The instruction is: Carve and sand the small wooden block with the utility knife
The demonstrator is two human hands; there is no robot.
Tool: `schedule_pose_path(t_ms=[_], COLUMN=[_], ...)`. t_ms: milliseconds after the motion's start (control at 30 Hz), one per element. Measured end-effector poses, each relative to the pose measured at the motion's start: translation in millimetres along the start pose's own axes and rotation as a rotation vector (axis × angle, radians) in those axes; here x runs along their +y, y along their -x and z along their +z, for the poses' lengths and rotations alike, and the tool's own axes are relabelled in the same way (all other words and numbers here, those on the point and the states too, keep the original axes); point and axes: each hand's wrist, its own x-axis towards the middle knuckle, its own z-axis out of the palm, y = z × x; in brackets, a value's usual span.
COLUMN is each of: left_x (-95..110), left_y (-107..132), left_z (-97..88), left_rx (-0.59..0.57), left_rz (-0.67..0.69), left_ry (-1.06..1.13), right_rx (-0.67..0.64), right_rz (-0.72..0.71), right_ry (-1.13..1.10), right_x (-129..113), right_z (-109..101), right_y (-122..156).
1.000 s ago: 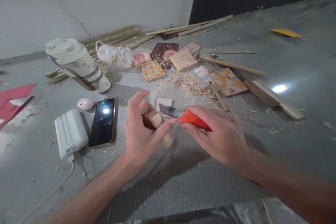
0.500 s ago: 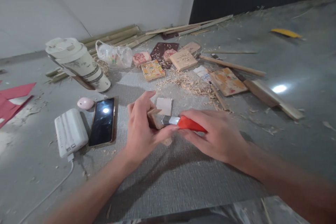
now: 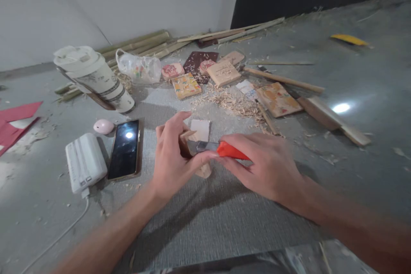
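Note:
My left hand (image 3: 171, 154) is wrapped round a small piece of wood (image 3: 188, 139), mostly hidden behind the fingers. A red-handled utility knife (image 3: 233, 150) is gripped in my right hand (image 3: 266, 165), its metal blade (image 3: 202, 146) lying against the wood. My left thumb reaches over to the base of the blade, close to my right fingers. Below the thumb shows a pale wooden bit (image 3: 204, 170); I cannot tell whether it belongs to the held piece. Just behind the hands lies a small white square (image 3: 201, 129) on the grey mat (image 3: 192, 227).
Wood shavings (image 3: 237, 105) and carved wooden blocks (image 3: 224, 72) lie beyond the hands. At left are a phone (image 3: 124, 147), a white power bank (image 3: 86, 162) with a cable, a pink case (image 3: 103, 126) and a tilted cup (image 3: 93, 79). A cleaver (image 3: 321, 113) lies at right; bamboo strips (image 3: 138, 45) line the wall.
The knife blade has shifted slightly left across the wood, and its angle has changed a little. Both hands keep their grip, and the surroundings look the same.

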Motion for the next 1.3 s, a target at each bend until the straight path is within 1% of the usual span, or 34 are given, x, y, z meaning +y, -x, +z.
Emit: schedule_pose_path(t_ms=[100, 200, 300, 467, 600, 667, 800, 867, 967, 1067, 1200, 1300], left_x=[6, 11, 12, 8, 6, 3, -3, -4, 1, 4, 0, -4], left_y=[0, 2, 4, 4, 0, -1, 1, 1, -2, -7, -11, -12], left_z=[0.8, 1.4, 1.8, 0.8, -0.9, -0.9, -0.4, -1.2, -4.1, -7.3, -8.8, -6.6], left_rx=[0.008, 0.035, 0.051, 0.014, 0.006, 0.003, -0.002, -0.006, -0.057, -0.085, -0.088, -0.115], left_rz=[-0.036, -0.051, 0.005, 0.084, 0.163, 0.196, 0.209, 0.197, 0.174, 0.198, 0.232, 0.269], left_ry=[0.013, 0.004, -0.03, -0.059, -0.087, -0.073, 0.014, 0.018, -0.058, -0.143, -0.224, -0.327], right_rx=[0.038, 0.065, 0.063, 0.006, -0.074, -0.092, -0.09, -0.077, -0.055, -0.05, -0.054, -0.046], right_rz=[-0.02, 0.006, 0.064, 0.157, 0.187, 0.196, 0.21, 0.211, 0.209, 0.214, 0.214, 0.205], right_ry=[0.024, 0.032, 0.005, -0.082, -0.148, -0.161, -0.159, -0.158, -0.171, -0.173, -0.162, -0.159], right_x=[-2, -4, -3, 2, 8, 10, 12, 12, 13, 12, 13, 15], right_z=[1, -1, -3, -2, 2, 4, 3, 2, 1, 0, 2, 4], right_y=[1, 1, 0, -2, -2, -1, -2, -3, -3, -3, -3, -5])
